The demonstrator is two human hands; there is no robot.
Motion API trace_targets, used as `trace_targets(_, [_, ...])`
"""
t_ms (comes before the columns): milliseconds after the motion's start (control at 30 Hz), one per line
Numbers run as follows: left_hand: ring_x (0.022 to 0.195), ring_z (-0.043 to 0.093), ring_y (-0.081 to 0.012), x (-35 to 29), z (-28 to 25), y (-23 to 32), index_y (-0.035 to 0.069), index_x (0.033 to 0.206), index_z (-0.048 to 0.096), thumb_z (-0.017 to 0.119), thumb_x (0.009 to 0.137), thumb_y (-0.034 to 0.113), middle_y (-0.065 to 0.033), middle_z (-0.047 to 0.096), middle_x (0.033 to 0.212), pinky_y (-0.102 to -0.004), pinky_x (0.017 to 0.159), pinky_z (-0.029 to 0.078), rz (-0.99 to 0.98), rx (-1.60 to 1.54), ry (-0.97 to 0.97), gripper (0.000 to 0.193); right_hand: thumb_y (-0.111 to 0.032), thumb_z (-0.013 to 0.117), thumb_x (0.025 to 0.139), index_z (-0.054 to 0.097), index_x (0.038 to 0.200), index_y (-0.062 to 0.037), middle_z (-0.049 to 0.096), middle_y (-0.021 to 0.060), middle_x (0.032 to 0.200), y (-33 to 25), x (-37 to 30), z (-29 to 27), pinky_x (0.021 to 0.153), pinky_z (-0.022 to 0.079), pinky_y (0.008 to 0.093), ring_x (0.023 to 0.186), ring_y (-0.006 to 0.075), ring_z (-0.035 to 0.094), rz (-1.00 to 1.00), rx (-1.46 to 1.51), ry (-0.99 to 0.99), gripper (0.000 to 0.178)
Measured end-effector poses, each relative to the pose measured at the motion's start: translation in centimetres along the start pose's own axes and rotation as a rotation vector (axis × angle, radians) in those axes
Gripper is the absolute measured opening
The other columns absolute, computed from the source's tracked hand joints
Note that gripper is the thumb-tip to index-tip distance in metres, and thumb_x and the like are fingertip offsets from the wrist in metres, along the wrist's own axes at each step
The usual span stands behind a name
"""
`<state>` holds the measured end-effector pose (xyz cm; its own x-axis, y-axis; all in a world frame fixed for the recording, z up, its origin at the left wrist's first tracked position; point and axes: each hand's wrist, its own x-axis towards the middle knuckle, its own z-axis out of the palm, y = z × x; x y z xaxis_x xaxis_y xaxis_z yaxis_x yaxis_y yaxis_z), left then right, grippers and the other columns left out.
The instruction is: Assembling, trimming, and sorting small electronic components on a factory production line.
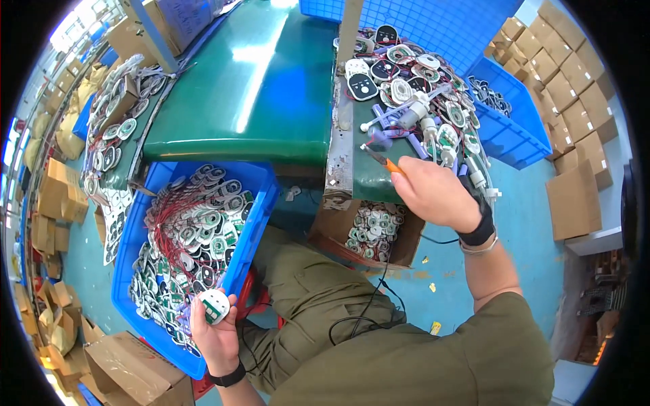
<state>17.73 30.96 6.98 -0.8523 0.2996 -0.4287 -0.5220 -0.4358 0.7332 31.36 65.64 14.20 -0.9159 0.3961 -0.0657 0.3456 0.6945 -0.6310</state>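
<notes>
Round white board (pixel 217 306) is sitting clamped within the left hand (pixel 219 340), calling for a level hold. Forward and right of that grip, the right hand (pixel 435 191) is gripping an orange-handled tool (pixel 392 166).

- Holds left hand (pixel 220 340) low, palm up, cupped.
- Has right arm (pixel 492 272) bent, out in front.
- Curls right hand (pixel 437 193) tight, back side up.

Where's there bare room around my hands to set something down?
Widest is the green belt, between the metal rail on its right and the pile of parts on its left. The floor shows bare between the right hand, blue crate and cardboard panel. Crowded: the heap beside that hand, and the blue bin by the left hand.
</notes>
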Motion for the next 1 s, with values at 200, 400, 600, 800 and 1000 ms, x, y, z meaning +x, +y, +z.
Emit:
trace_targets(200, [0.075, 0.061, -0.0286, -0.5, -1.3, -0.1, 0.003, 0.098, 0.047, 0.043, 0.086, 0.022, -0.0155, 0.057, 0.092, -0.0306, 0.055, 0.052, 0.042, 0.036, 0.063, 0.023, -0.02, 0.053, 0.076, 0.05, 0.076, -0.0036, 0.05, 0.0101, 0.071, -0.2, -0.9, 1.9, 0.058, 0.042, 0.0374, 0.063, 0.029, 0.052, -0.09, -0.609, 0.107, 0.016])
trace_targets(400, [0.072, 0.061, -0.0284, -0.7, -2.1, -0.5, 0.003, 0.098, 0.047, 0.044, 0.086, 0.022, -0.0155, 0.058, 0.09, -0.0301, 0.054, 0.052, 0.023, -0.003, 0.104, 0.022, -0.018, 0.058, 0.072, 0.055, 0.077, -0.0044, 0.049, 0.0075, 0.081, 0.4, -1.5, 2.1, 0.069, 0.038, 0.0365, 0.077, 0.0247, 0.05, -0.238, -0.644, 0.156, 0.015])
trace_targets(600, [0.072, 0.061, -0.0279, -0.6, -2.6, -0.7, 0.002, 0.097, 0.047, 0.044, 0.087, 0.022, -0.0155, 0.058, 0.09, -0.0296, 0.054, 0.053, 0.024, -0.004, 0.106, 0.022, -0.016, 0.057, 0.073, 0.053, 0.073, -0.002, 0.051, 0.0091, 0.083, -0.1, -1.3, 2.4, 0.063, 0.041, 0.0357, 0.073, 0.0271, 0.052, -0.097, -0.682, 0.095, 0.015])
trace_targets(800, [0.072, 0.061, -0.0278, -0.7, -3.4, -0.7, 0.002, 0.098, 0.047, 0.043, 0.087, 0.022, -0.0155, 0.058, 0.09, -0.0295, 0.055, 0.053, 0.028, -0.013, 0.105, 0.023, -0.019, 0.052, 0.076, 0.051, 0.071, 0.0, 0.05, 0.0128, 0.075, 0.3, -1.4, 2.9, 0.051, 0.046, 0.0371, 0.056, 0.0302, 0.054, -0.062, -0.627, 0.125, 0.019])
trace_targets(1000, [0.073, 0.061, -0.0283, -0.7, -3.9, -0.9, 0.002, 0.1, 0.047, 0.044, 0.087, 0.022, -0.0158, 0.057, 0.091, -0.0299, 0.055, 0.053, 0.026, -0.027, 0.118, 0.024, -0.016, 0.051, 0.074, 0.051, 0.066, 0.0005, 0.05, 0.0139, 0.073, 0.2, -1.6, 2.7, 0.052, 0.046, 0.036, 0.057, 0.0281, 0.055, -0.071, -0.686, 0.224, 0.018])
